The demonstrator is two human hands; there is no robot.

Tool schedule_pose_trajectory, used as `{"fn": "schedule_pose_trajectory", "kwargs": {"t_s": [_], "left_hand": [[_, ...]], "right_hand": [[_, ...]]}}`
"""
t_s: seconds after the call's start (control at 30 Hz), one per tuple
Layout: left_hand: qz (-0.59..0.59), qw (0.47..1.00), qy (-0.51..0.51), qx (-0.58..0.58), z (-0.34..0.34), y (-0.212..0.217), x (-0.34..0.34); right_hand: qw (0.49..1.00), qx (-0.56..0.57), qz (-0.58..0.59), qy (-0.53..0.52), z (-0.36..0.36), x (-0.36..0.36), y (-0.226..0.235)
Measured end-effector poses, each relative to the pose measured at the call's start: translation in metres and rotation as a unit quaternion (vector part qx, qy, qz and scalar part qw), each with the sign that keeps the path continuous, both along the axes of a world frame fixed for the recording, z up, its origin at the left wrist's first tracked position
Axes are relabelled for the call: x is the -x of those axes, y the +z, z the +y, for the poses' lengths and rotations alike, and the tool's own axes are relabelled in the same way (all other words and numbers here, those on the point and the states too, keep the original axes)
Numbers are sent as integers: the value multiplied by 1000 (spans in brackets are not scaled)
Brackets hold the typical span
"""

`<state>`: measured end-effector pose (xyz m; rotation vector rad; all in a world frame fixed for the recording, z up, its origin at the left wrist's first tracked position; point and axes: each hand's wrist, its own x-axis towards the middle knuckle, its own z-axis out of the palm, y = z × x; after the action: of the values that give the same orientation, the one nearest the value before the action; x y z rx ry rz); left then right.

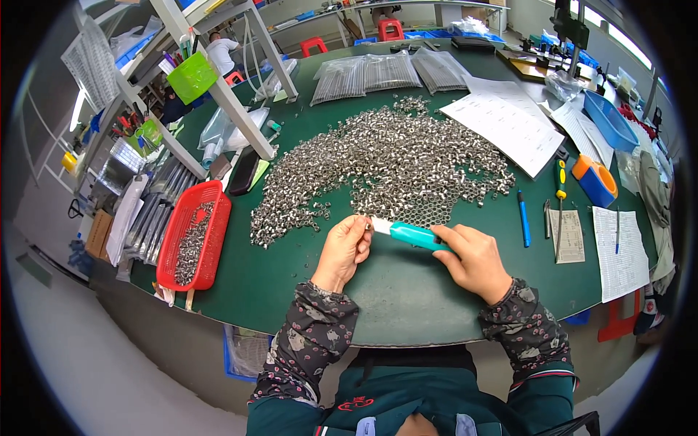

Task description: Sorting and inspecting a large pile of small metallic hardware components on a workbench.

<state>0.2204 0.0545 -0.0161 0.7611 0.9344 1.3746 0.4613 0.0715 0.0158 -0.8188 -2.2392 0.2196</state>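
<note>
Above the near part of the green table [407, 312], my left hand [339, 251] pinches a small metal ring [368, 227] between thumb and fingertips. My right hand [474, 261] is closed around the teal handle of a utility knife [414, 235]. Its pale blade points left, and the tip is at the ring; whether it touches cannot be made out. Just beyond both hands spreads a large heap of small shiny metal rings [378, 145]. Several of these rings stand in neat rows at the heap's near edge.
A red basket [219, 251] with more rings stands at the left edge, near a shelf post [243, 120]. Bagged metal rods [342, 80] lie at the back. Papers [502, 120], a blue marker [524, 218], a screwdriver [560, 178] and a tape roll [595, 180] lie to the right.
</note>
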Motion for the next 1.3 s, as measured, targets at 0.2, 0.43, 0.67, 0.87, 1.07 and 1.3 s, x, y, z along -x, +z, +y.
{"fn": "schedule_pose_trajectory", "kwargs": {"t_s": [0.2, 0.43, 0.67, 0.87, 1.07, 1.3], "left_hand": [[-8, 1000, 14, 8, 0, 4, -1], [58, 998, 13, 8, 1, 3, -4], [-7, 1000, -11, 24, 0, 3, -2], [-13, 999, -26, 23, 1, 1, 1], [-53, 997, -54, 0, 1, 7, -10], [527, 841, 8, -126, 1, 6, -47]], "right_hand": [[996, 86, 17, 34, 2, 1, -4], [993, 97, 22, 58, 5, 0, -10], [992, 55, 116, 10, 4, -2, -1], [991, 64, 116, 7, 8, -1, -6], [986, 51, 156, -16, 15, -6, -8], [984, 46, 170, -15, 15, -7, -7]]}}
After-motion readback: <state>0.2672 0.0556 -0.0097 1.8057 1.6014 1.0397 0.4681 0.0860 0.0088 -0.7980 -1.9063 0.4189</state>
